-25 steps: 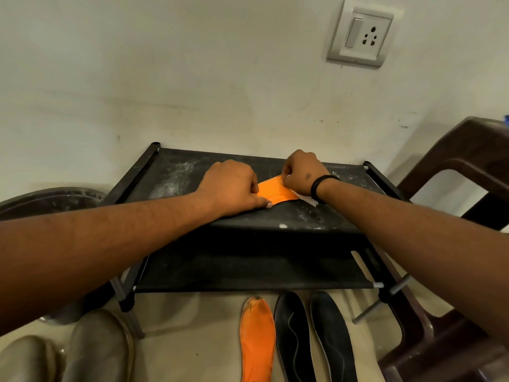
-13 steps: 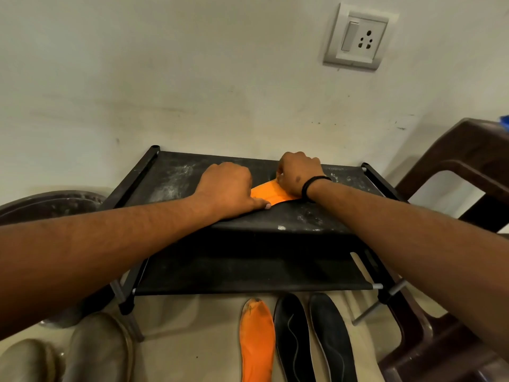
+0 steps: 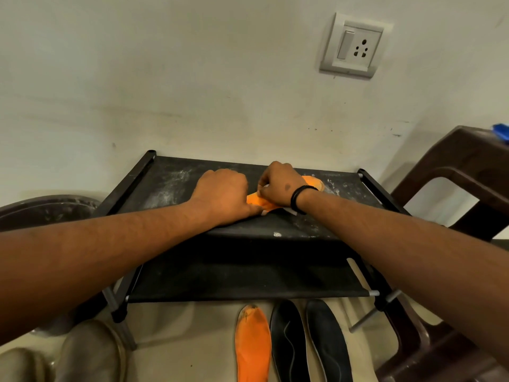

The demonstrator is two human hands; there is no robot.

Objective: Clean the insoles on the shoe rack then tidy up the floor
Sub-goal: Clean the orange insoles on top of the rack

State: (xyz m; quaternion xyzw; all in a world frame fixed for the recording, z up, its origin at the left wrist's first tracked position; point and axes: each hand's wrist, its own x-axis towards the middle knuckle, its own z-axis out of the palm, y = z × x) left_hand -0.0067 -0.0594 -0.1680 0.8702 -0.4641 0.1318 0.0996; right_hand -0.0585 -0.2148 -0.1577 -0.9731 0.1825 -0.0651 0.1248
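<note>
Cleaning step, judged midway: orange insole [image 3: 257, 201] on the shoe rack [image 3: 165, 186] top shelf; left hand [image 3: 223, 193] curled, pressing it down; right hand [image 3: 281, 186] fingers closed, seemingly on a scraper, unclear; next, steady strokes rightward; three insoles wait on the floor.

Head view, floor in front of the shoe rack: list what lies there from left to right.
Pair of grey shoes → orange insole → black insole with a pale wavy line → plain black insole → brown plastic chair.
</note>
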